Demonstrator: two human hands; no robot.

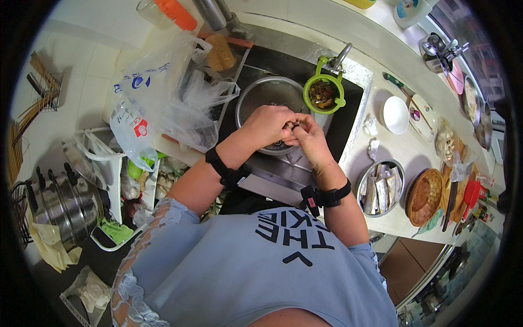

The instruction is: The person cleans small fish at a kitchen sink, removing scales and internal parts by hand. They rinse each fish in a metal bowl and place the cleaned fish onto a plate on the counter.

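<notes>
My left hand (269,124) and my right hand (309,134) meet above a round stainless steel bowl (261,92) standing in the dark sink (349,114). Pinched between the fingertips of both is a small brown piece of food (290,125), mostly covered by the fingers, so its kind is unclear. The bowl's inside is partly hidden under my hands; some dark bits show near its bottom. Just beyond my right hand, a green strainer basket (325,94) hangs below the faucet (342,57) with dark scraps in it.
Plastic bags (163,94) and a sponge (220,52) lie left of the sink. On the right counter are a white bowl (394,115), an oval plate (423,118), a steel dish of silvery fish pieces (382,190), a wicker basket (425,197) and a knife (450,200).
</notes>
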